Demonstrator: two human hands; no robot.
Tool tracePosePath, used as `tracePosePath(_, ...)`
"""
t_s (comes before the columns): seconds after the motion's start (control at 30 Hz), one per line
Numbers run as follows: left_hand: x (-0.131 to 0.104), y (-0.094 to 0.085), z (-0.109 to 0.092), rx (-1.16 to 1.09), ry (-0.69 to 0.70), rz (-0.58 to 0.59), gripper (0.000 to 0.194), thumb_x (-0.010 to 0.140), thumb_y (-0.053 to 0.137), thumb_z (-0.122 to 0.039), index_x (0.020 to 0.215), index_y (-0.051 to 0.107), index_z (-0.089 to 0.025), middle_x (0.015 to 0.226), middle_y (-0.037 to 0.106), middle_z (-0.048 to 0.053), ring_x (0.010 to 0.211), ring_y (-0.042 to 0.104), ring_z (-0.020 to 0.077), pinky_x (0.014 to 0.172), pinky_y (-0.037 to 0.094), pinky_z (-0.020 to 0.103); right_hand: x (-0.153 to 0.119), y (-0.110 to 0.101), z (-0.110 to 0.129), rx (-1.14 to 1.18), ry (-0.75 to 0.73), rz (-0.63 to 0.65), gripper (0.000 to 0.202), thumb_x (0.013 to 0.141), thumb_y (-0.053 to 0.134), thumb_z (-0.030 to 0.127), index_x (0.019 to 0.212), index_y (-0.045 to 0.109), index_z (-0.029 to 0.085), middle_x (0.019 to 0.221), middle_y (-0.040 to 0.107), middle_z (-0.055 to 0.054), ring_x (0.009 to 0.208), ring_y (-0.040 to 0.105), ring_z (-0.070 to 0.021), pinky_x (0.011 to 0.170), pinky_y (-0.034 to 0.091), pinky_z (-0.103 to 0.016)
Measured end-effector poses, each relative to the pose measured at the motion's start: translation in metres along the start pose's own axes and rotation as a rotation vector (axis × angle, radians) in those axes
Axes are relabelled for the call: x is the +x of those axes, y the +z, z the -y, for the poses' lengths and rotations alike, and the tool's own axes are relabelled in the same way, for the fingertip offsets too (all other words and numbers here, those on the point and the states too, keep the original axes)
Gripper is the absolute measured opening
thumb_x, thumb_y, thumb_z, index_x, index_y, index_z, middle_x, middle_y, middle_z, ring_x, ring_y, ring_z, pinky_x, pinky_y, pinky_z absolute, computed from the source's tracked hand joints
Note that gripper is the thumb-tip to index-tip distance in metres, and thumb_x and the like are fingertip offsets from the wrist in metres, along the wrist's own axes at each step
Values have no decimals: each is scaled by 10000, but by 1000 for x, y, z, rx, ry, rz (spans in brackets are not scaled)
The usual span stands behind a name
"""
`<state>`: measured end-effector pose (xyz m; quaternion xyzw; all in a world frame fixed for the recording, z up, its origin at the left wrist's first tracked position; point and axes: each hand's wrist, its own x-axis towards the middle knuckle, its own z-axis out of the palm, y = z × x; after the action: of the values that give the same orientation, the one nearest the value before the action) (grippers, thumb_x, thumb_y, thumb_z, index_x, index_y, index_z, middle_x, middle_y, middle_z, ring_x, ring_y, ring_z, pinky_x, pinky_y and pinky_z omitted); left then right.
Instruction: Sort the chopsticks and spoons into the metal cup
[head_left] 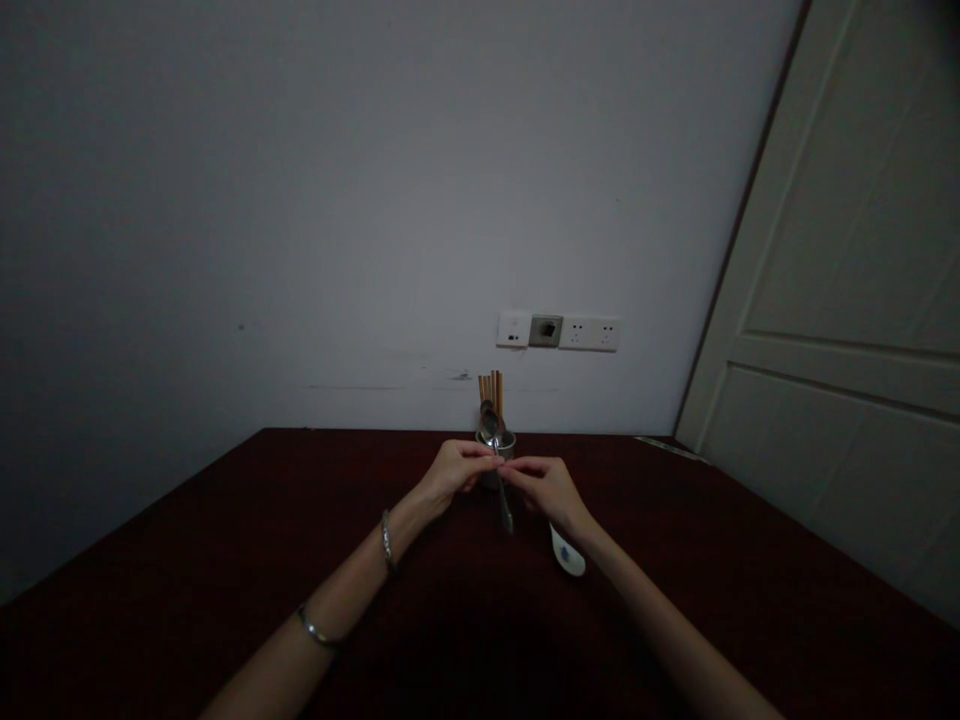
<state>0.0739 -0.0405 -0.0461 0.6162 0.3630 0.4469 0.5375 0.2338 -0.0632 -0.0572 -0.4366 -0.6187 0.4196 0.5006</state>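
Pinching a slim metal spoon (506,512) between fingertips, the left hand (454,468) and right hand (547,486) met near the middle of its length, thumbs and index fingers almost touching. The spoon was right in the middle of the scene, bowl end pointing far, handle end angled near and hanging over the dark red table (315,480). Just beyond sat a metal cup (511,440) with a bunch of chopsticks (491,386) poking up out of it, and the spoon's bowl overlapped them in the view (too dim to say whether anything was actually touching).

So, what could've gone sideways? My main worry was the grip: it looked like a fingertip hold on a skinny handle, so a small twist from either side might have rolled the spoon and swung the bowl into the chopsticks. If the cup was light, a knock like that, or knuckles bumping its rim, could have tipped it and spilled the lot toward the wall (375,250).

Second thing: a white spoon (568,556) with a blue mark lay to the near right, its far end hidden by the right wrist. If that arm had dropped or slid back carelessly, it could have shoved the spoon along. Lousy lighting didn't help either; misjudging depth around that rim would've been an easy mistake.
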Motion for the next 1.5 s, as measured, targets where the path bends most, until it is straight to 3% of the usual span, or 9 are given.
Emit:
tracePosePath(0.33,-1,-1,0,-71,-12,28,351,609,712,-408,775,625,-111,458,363,-84,365,208,3,379,95,190,-1,0,3,61,24,1,374,598,678,462,740,686,116,435,472,41,339,304,-35,338,214,-196)
tracePosePath(0.57,6,-10,11,-66,18,-5,362,652,663,-460,737,597,-115,418,292,-101,346,213,15,361,121,180,8,-16,-2,30,-4,-79,376,583,686,455,745,693,116,493,537,14,367,363,-53,353,255,-202)
tracePosePath(0.67,11,-17,20,-13,27,-91,383,656,646,-480,751,603,-111,418,303,-98,351,237,24,355,146,171,23,-26,-6,47,-11,-124,391,573,689,460,762,691,117,535,566,1,383,382,-60,369,290,-212)
tracePosePath(0.73,15,-21,25,54,39,-216,402,654,639,-485,781,618,-104,431,338,-88,361,270,34,352,178,169,38,-31,-6,62,-14,-164,398,549,700,462,750,689,120,576,597,-17,409,426,-76,399,332,-225)
tracePosePath(0.87,28,-31,38,197,81,-413,415,643,642,-467,847,639,-105,568,511,-25,434,416,71,369,287,180,73,-38,-6,92,-59,-252,378,506,715,462,707,690,143,694,652,-47,591,553,-137,529,413,-249)
tracePosePath(0.97,46,-36,50,253,147,-452,429,627,676,-415,909,625,-96,736,593,38,604,537,121,492,407,210,99,-40,-12,103,-55,-292,366,495,717,449,708,693,152,775,669,-59,715,574,-164,596,430,-259)
tracePosePath(1.07,65,-36,64,285,194,-455,555,587,731,-362,1040,580,-79,935,610,117,827,571,184,716,452,280,119,-39,-23,81,-41,-331,362,497,712,438,721,700,153,839,679,-72,798,578,-191,623,432,-272)
tracePosePath(1.3,94,-20,80,174,188,-381,935,500,796,-377,1282,378,-83,1321,389,228,1206,391,307,992,300,383,137,-29,-45,2,-16,-351,364,547,687,443,765,717,153,838,693,-78,793,596,-212,604,434,-280)
tracePosePath(1.5,103,-11,82,129,158,-324,971,500,803,-345,1306,329,-82,1369,330,227,1262,323,301,1043,238,382,143,-20,-66,96,-38,-305,312,502,709,374,689,709,125,739,695,-74,735,618,-193,675,460,-294)
